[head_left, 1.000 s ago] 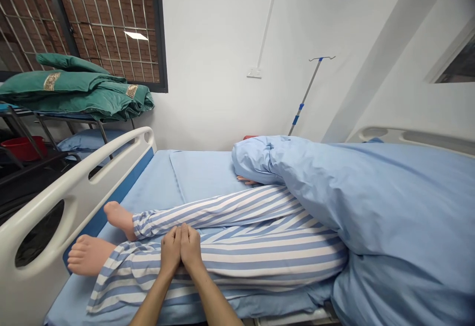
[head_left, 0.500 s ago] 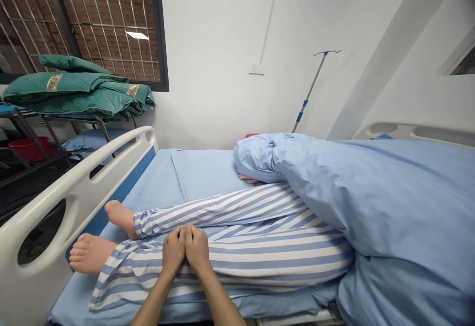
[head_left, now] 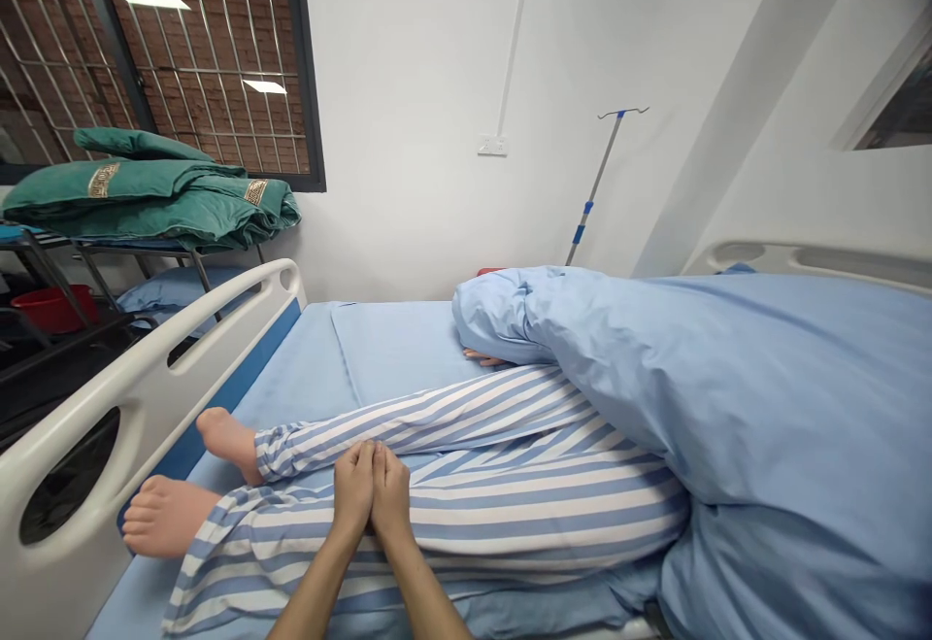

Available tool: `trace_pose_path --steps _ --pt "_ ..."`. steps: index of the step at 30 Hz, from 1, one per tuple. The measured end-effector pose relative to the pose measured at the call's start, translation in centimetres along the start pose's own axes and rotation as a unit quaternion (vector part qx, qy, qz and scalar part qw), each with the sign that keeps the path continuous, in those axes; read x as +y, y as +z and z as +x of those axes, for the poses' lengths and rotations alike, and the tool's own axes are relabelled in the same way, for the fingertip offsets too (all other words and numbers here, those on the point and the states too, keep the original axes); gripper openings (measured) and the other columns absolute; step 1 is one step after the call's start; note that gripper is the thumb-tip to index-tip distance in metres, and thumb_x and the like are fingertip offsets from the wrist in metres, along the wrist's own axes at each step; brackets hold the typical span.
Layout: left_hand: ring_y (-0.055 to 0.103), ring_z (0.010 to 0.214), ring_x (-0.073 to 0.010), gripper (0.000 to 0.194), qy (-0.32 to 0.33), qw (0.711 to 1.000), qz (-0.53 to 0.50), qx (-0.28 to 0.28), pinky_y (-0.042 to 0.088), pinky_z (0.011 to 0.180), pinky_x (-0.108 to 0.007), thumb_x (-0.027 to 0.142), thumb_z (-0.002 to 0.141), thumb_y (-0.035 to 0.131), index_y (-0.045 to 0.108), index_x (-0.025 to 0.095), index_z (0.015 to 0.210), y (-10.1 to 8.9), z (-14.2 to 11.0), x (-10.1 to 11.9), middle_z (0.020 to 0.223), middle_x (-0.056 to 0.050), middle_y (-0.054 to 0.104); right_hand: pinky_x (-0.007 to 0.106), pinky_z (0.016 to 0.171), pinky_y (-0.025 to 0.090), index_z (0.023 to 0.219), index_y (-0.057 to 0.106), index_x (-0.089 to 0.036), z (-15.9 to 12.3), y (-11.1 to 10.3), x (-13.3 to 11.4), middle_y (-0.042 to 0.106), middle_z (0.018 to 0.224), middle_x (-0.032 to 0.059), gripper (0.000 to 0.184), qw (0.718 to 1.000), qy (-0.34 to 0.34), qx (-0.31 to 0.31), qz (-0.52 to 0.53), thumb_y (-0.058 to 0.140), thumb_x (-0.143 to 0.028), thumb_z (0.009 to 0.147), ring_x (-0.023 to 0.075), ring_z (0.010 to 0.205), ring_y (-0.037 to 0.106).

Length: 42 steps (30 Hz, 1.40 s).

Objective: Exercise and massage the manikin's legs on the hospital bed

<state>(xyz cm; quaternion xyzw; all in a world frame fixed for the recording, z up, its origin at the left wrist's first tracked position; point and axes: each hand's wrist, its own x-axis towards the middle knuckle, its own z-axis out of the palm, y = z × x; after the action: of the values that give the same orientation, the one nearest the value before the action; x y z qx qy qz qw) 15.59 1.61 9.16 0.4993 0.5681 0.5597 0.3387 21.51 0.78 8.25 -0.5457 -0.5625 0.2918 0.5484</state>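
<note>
Bucket [head_left: 54, 310]: red, low, past the foot end of the bed [head_left: 385, 339], among dark metal framing.
Window [head_left: 208, 57]: barred, brick behind it, lights reflected in the glass; above and beyond the bed's foot end.
Green bedding [head_left: 167, 198]: folded pile, two patterned bands, on a rack past the bed's foot end, below window level.
Footboard [head_left: 146, 417]: white with cut-out openings, blue strip along its inner side; closes off the bed's foot end.
Feet [head_left: 167, 516]: bare, toes toward the bed's foot end, one on the near side, the other farther across.
Left hand [head_left: 353, 489]: over the near leg, toward the bed's foot end; fingers folded in, side against the right hand.
Right hand [head_left: 391, 492]: same pose, same spot on the bed. Can't tell whether either one pinches cloth underneath. Both forearms come in from the bed's near side.
Trousers [head_left: 539, 504]: blue/white stripes, both legs stretched lengthwise on the bed; near cuff spread loose, upper part under the quilt.
Socket [head_left: 492, 146]: white, on the wall beyond the bed's far side.
Pole [head_left: 597, 179]: hooked top, blue collars, tilted in view, behind the bed's far side.
Quilt [head_left: 728, 397]: light blue, heaped over the bed's head half; a lying figure's fingers [head_left: 482, 358] show under its edge.
Headboard [head_left: 837, 256]: pale, at the bed's head end, partly behind the quilt.
</note>
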Motion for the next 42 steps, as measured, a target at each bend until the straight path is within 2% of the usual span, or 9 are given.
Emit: trace_pose_path --steps 5,12,19,22,26,32,36,39,42 --pt "0.041 0.052 -0.0111 0.034 0.019 0.999 0.045 -0.001 0.035 0.053 -0.023 0.042 0.076 0.042 0.042 0.018 0.053 -0.2 -0.7 -1.6 0.050 0.002 0.047 0.023 0.056 0.035 0.064 0.053 -0.017 -0.2 0.0 0.1 0.059 0.061 0.0039 0.043 1.000 0.009 0.000 0.003 0.026 -0.039 0.090 0.0143 0.058 0.052" --pt "0.046 0.056 -0.0135 0.035 0.008 0.996 0.089 -0.016 0.035 0.058 -0.025 0.042 0.080 0.036 0.048 0.018 0.058 -0.3 -0.9 -1.2 0.056 0.000 0.054 0.023 0.053 0.034 0.060 0.050 -0.017 0.1 -0.3 -0.2 0.056 0.057 0.0015 0.040 0.999 0.022 -0.015 0.036 0.032 -0.040 0.088 0.0129 0.054 0.049" --pt "0.046 0.058 -0.0134 0.034 0.029 0.982 0.184 -0.027 0.031 0.059 -0.025 0.036 0.082 0.033 0.045 0.018 0.055 0.2 -1.2 -1.1 0.057 -0.001 0.054 0.023 0.051 0.029 0.056 0.049 -0.018 0.9 -2.3 -0.9 0.052 0.053 0.0002 0.042 0.998 -0.039 -0.032 -0.040 0.033 -0.040 0.088 0.0117 0.051 0.043" --pt "0.046 0.059 -0.0134 0.033 0.024 0.972 0.233 -0.026 0.030 0.060 -0.025 0.035 0.082 0.032 0.044 0.019 0.056 0.4 -1.4 -1.0 0.058 -0.001 0.055 0.023 0.051 0.028 0.058 0.050 -0.018 0.5 -2.8 -0.2 0.054 0.054 0.0007 0.042 0.997 -0.043 -0.036 -0.052 0.031 -0.039 0.089 0.0119 0.051 0.045" --pt "0.047 0.060 -0.0139 0.033 0.034 0.969 0.244 -0.032 0.031 0.061 -0.025 0.037 0.083 0.031 0.045 0.019 0.058 0.4 -1.5 -0.9 0.060 -0.002 0.055 0.024 0.054 0.028 0.064 0.054 -0.018 -0.2 -2.8 0.7 0.058 0.059 0.0025 0.039 0.995 -0.042 -0.048 -0.080 0.030 -0.036 0.089 0.0135 0.055 0.050" --pt "0.047 0.058 -0.0141 0.032 0.041 0.979 0.192 -0.046 0.033 0.061 -0.026 0.038 0.080 0.036 0.047 0.019 0.057 0.5 -1.1 -1.1 0.056 0.000 0.054 0.024 0.054 0.029 0.062 0.053 -0.018 -0.1 -2.9 0.9 0.058 0.059 0.0026 0.039 0.997 -0.030 -0.046 -0.057 0.030 -0.034 0.089 0.0138 0.055 0.050" --pt "0.046 0.058 -0.0134 0.031 0.029 0.996 0.049 -0.071 0.036 0.058 -0.025 0.039 0.077 0.041 0.048 0.018 0.056 1.5 -0.9 -0.4 0.056 0.001 0.053 0.023 0.055 0.032 0.063 0.053 -0.018 0.2 -3.2 0.9 0.058 0.060 0.0021 0.038 1.000 -0.014 -0.016 -0.003 0.031 -0.035 0.088 0.0135 0.057 0.050" --pt "0.038 0.051 -0.0097 0.031 -0.002 0.995 -0.055 -0.085 0.033 0.052 -0.022 0.040 0.074 0.046 0.041 0.018 0.053 2.4 -0.8 1.0 0.050 0.005 0.042 0.023 0.053 0.032 0.059 0.049 -0.018 0.4 -3.5 0.9 0.052 0.056 0.0000 0.040 0.999 -0.001 0.003 0.043 0.030 -0.037 0.088 0.0124 0.053 0.045" --pt "0.030 0.047 -0.0073 0.033 -0.022 0.990 -0.097 -0.099 0.029 0.049 -0.021 0.041 0.073 0.048 0.034 0.019 0.052 3.0 -0.7 2.1 0.048 0.007 0.032 0.023 0.053 0.033 0.057 0.046 -0.018 0.7 -3.6 1.0 0.050 0.054 -0.0006 0.044 0.997 0.008 0.016 0.072 0.027 -0.040 0.089 0.0120 0.053 0.043"
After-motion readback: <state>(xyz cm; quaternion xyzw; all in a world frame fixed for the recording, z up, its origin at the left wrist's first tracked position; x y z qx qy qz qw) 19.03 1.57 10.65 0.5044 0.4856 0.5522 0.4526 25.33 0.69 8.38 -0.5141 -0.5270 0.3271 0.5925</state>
